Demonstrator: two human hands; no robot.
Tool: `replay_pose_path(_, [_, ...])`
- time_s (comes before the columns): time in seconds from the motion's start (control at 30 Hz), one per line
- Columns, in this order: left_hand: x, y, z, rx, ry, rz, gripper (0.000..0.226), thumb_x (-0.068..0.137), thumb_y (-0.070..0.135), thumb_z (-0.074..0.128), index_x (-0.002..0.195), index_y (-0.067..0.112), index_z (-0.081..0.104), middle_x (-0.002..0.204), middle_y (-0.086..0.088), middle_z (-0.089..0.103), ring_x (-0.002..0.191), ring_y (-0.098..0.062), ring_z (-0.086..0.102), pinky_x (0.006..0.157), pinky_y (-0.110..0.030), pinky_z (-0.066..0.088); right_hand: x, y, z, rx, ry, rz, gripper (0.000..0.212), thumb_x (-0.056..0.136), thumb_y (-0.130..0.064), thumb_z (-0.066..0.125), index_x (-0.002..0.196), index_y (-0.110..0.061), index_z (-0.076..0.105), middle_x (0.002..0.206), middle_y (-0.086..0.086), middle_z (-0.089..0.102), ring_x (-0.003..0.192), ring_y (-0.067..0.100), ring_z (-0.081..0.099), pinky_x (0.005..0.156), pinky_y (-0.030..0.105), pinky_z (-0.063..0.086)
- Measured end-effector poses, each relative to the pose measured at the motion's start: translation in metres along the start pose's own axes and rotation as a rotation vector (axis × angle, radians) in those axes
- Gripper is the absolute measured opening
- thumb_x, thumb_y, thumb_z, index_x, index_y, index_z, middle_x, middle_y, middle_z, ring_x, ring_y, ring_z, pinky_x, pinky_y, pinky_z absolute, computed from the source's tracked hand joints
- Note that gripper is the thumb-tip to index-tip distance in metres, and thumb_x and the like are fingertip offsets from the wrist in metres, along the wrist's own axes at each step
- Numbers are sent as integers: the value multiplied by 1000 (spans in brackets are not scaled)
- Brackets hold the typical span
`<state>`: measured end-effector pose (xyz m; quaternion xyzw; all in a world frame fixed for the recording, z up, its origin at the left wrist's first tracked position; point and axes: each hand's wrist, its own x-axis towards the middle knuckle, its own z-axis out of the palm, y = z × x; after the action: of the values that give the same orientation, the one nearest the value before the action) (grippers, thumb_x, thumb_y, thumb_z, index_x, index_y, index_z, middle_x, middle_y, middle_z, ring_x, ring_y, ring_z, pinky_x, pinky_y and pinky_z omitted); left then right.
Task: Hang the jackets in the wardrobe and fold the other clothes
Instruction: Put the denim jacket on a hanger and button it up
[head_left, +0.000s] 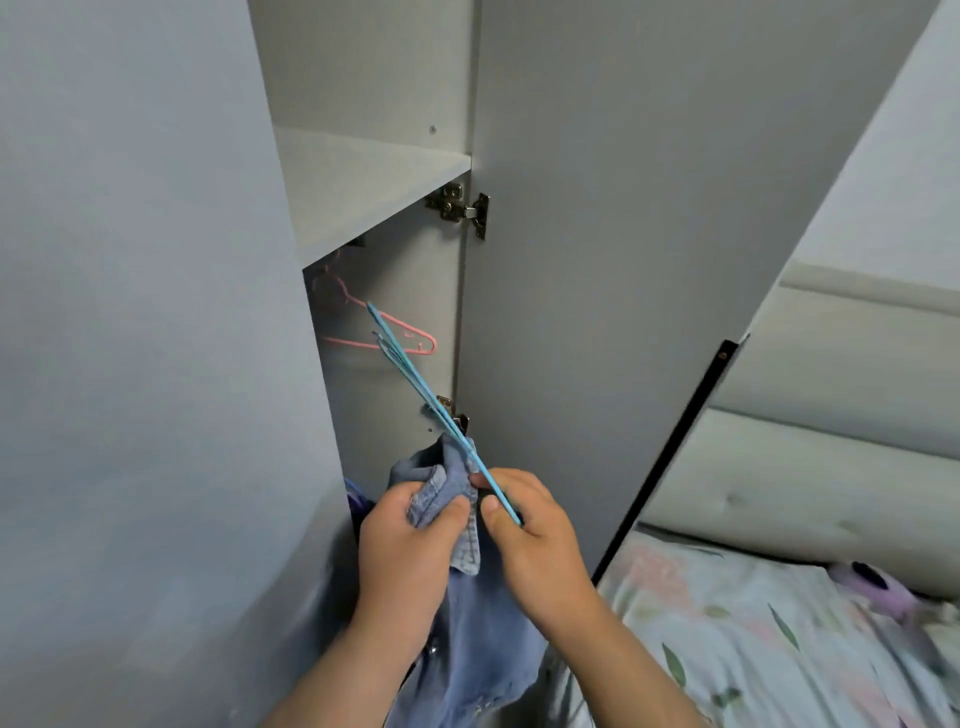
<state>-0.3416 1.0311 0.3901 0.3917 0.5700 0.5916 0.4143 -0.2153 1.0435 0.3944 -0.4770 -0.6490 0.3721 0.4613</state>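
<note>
A blue denim jacket (470, 639) hangs down between my arms in front of the open wardrobe (389, 364). My left hand (405, 551) grips a bunched part of the denim near its top. My right hand (530, 530) pinches a light blue plastic hanger (415, 374), seen edge-on, slanting up and left into the wardrobe opening. The hanger's lower end lies against the jacket's top edge. A pink hanger (400, 332) hangs inside the wardrobe below the shelf.
A white shelf (363, 176) crosses the wardrobe above the hanging space. The open grey door (623, 260) stands to the right, with hinges on its inner edge. A bed with a floral cover (753, 639) and a padded headboard lies at the right. Something purple shows low inside the wardrobe.
</note>
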Motion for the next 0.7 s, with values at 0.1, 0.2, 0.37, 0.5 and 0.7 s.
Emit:
replay_pose_path(0.1, [-31,-1,-10,-104,-131,-2,19,76,36,65,90,28,75,87,-4,76,83,-19,72,72,-35,54,-36,-19,1,35,17,32,34,98,-3,54,103,-35,65,111,-11,64,110,-1,57,96,17,41])
replay_pose_path(0.2, [-61,2,-14,-216,-227,-55,30,79,42,61,92,21,76,91,-11,75,88,-25,71,77,-39,54,-74,-35,0,76,77,53,31,94,-19,51,106,-43,66,110,-21,66,114,2,58,98,17,42])
replay_pose_path(0.37, [-108,15,-4,-369,-511,-166,34,81,17,51,103,9,75,103,-23,72,100,-36,69,82,-40,54,-137,-54,-26,85,199,89,36,92,-22,47,121,-35,64,122,-12,66,120,7,58,107,36,42])
replay_pose_path(0.5, [-147,28,15,-289,-825,-152,33,83,13,52,107,14,75,104,-20,73,102,-38,69,84,-39,56,-186,-66,-69,40,191,101,41,94,-27,50,131,-42,58,128,-16,63,123,4,56,102,23,43])
replay_pose_path(0.7, [-178,43,68,-175,-1135,-94,27,91,0,54,106,10,75,104,-12,75,99,-22,71,82,-25,54,-233,-73,-125,33,335,127,46,89,-35,59,132,-49,54,132,-18,62,125,4,55,99,20,46])
